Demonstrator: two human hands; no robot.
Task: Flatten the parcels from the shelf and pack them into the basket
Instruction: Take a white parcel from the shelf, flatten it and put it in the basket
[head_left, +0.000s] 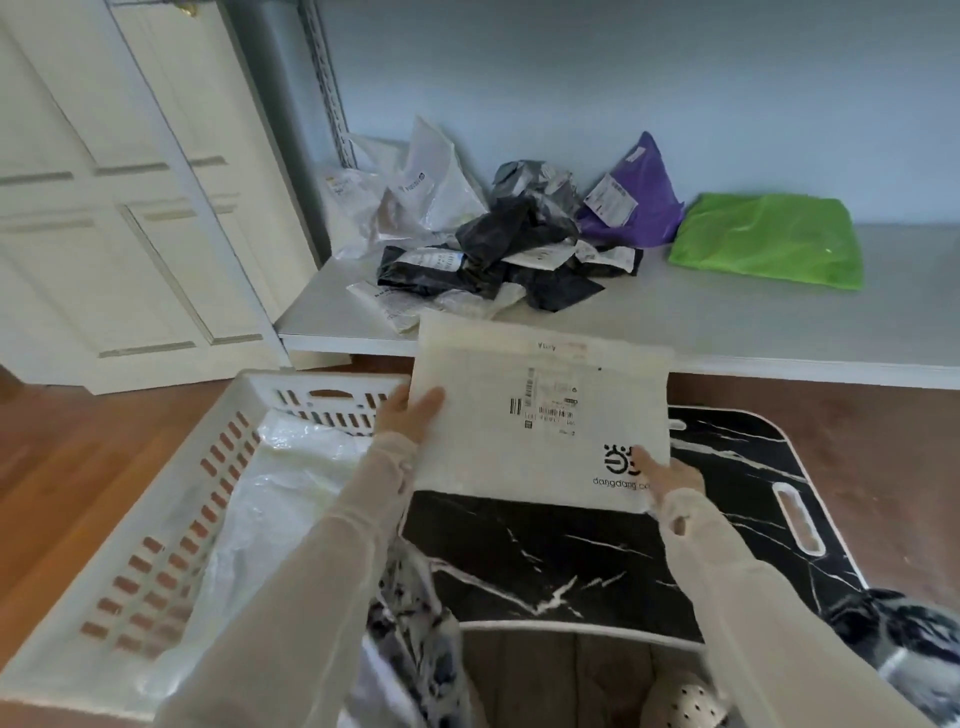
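A flat white parcel (540, 415) printed "dangdang" is gripped at its sides by the left hand (408, 410) and right hand (670, 480), fingers closed on it, above a black marbled board (571, 561). The white basket (156, 519) beside it holds clear plastic bags (270, 493). Crumpled parcels (519, 239) lie on the shelf (727, 322).

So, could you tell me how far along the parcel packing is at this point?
Early to midway, I'd say. The basket already holds some pale, flattened bags. In hand: the left hand and right hand hold a flat white parcel over the marble board. Still on the shelf: a crumpled pile of black and white parcels, a purple parcel and a green parcel.
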